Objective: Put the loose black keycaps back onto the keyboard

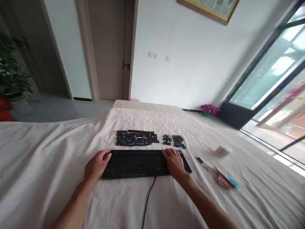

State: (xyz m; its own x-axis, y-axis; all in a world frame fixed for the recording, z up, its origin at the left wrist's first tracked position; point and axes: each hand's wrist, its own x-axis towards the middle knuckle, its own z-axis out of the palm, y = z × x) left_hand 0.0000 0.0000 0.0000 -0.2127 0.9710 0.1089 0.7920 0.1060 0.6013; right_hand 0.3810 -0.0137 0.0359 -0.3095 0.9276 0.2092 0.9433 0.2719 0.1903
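Observation:
A black keyboard point(138, 163) without its keycaps lies on a white cloth, its cable point(148, 198) running toward me. My left hand point(96, 165) grips its left end. My right hand point(174, 163) rests on its right end, fingers curled over the top edge. Beyond the keyboard, several black keycaps point(135, 138) are laid out in rows, with a smaller group point(175, 140) to the right.
The white cloth point(47, 165) covers a wide table. To the right lie a small black tool point(200, 160), a white round container point(223, 150) and a pink and blue cloth bundle point(225, 180). A door, a wall and a large window stand behind.

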